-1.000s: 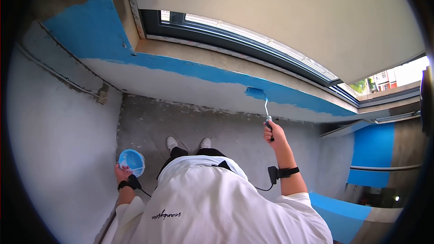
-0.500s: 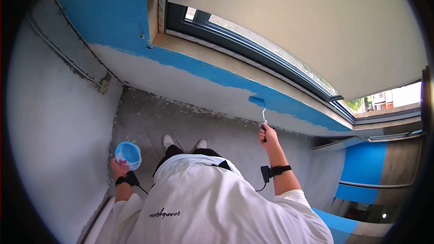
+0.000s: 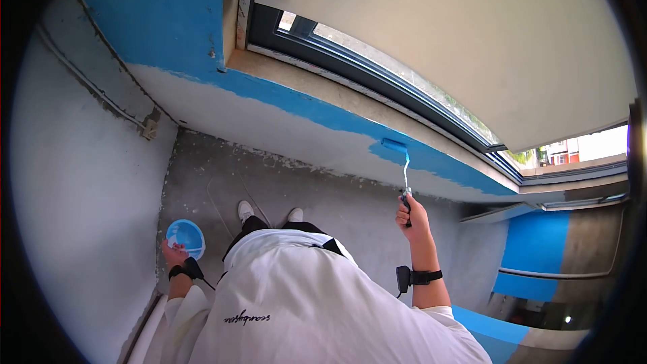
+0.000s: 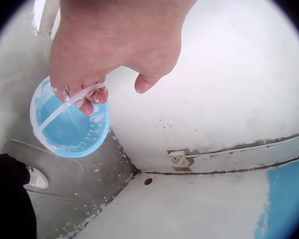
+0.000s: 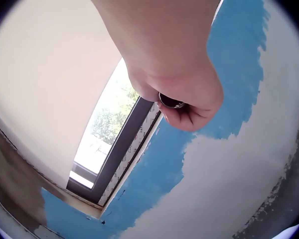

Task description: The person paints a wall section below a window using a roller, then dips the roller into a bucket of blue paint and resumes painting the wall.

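My right hand point(image 3: 414, 218) grips the dark handle point(image 3: 407, 205) of a paint roller, whose blue head point(image 3: 393, 145) lies against the painted band of wall point(image 3: 337, 118) below the window. In the right wrist view the fingers of that hand point(image 5: 179, 94) curl round the handle's dark end point(image 5: 170, 101); the roller head is hidden. My left hand point(image 3: 176, 254) holds a bucket point(image 3: 195, 251) of light blue paint low at my left side. The left wrist view shows the fingers of this hand point(image 4: 114, 50) hooked under the white bucket handle point(image 4: 55, 114).
A window frame point(image 3: 377, 65) and a pale blind point(image 3: 445, 34) stand above the blue band. At the left is a white wall point(image 3: 87, 182) with a socket point(image 3: 150, 129). My shoes point(image 3: 245, 211) stand on the grey floor point(image 3: 303, 192).
Over the last half second the roller has shifted right and slightly up along the blue band, with my right hand moving right. The bucket and left hand sit slightly lower and further left in view.
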A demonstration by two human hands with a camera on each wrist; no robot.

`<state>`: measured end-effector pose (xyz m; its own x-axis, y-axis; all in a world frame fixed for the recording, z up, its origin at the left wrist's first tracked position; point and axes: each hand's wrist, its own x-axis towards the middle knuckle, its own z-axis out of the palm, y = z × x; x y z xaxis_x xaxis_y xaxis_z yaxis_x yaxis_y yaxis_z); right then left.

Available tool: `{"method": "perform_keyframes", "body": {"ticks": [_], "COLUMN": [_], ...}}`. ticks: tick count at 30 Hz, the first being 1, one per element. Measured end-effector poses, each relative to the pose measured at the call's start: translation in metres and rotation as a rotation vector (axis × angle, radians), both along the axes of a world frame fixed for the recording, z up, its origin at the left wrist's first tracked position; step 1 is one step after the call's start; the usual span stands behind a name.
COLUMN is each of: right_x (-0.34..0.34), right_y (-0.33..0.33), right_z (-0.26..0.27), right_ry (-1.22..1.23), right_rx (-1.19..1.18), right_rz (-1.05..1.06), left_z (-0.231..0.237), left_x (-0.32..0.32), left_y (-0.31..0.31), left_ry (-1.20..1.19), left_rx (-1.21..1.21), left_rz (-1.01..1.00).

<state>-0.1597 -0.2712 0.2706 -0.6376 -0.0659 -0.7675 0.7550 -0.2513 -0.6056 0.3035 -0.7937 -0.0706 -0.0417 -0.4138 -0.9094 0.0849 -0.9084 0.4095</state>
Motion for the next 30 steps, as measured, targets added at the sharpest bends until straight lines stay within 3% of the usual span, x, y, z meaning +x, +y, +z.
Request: {"method": "perform_keyframes", "body": {"ticks": [4,6,9,16,21,30], "right_x": [-0.005,-0.013,-0.025,-0.005,0.017,-0.031], "right_y": [-0.014,-0.012,-0.009,0.007,0.007,-0.008], "right_z": [-0.035,-0.063,-0.094,-0.044,-0.001,-0.084], "right_ry": [0.009,-0.038,-0.106,-0.083,0.089,-0.135], "right_rx": [0.033,-0.007,0.002,-0.059,-0.041,-0.064], "right_rz": [-0.002,-0.032,-0.030,-0.018,0.024,-0.039], "left_z": [0.005,0.015,-0.006,0.029,0.047,0.060], "left_x": [0.002,0.001,0.009,-0.021,-0.023,0.006], "left_y": [-0.003,-0.007,-0.018,-0.009,0.003,0.019], "left_ry": [-0.011,0.081,0.085,0.045,0.014,0.046], "left_rx": [-0.090,0.064,0.109,0.024,-0.007,-0.012], "left_rz": [-0.024,0.066,0.123,0.062,0.016,0.023]}}
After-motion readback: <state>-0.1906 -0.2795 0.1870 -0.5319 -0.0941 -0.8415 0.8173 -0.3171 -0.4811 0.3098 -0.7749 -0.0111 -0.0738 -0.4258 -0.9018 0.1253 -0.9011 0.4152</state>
